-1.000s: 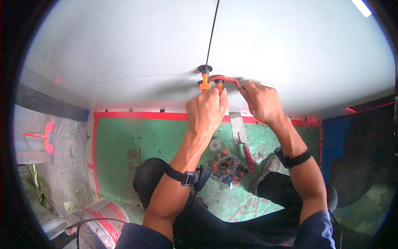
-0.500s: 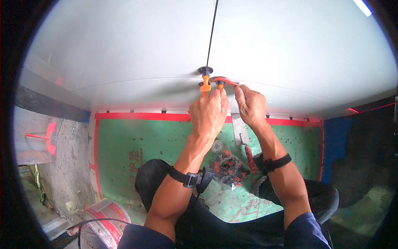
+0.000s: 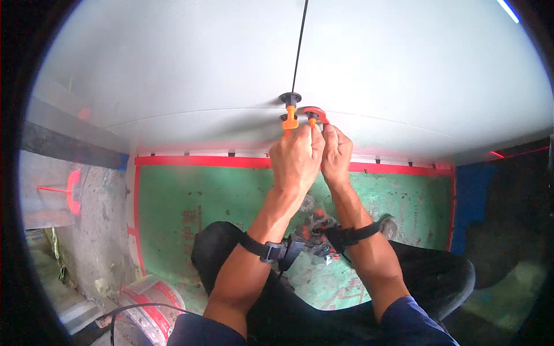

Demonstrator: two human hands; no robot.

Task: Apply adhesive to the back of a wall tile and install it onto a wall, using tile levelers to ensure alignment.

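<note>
Head view, looking down: both hands meet at the seam line between pale grey tiles. The left hand [image 3: 296,158] is curled closed beneath an orange levelling clip [image 3: 290,120], fingertips touching its stem. The right hand [image 3: 336,153] pinches a second orange clip [image 3: 314,115] just beside it (thumb hidden). Below lies a green mat [image 3: 190,202] with a red border

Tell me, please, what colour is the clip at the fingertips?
Orange clip with a black cap, clearest in the head view.
</note>
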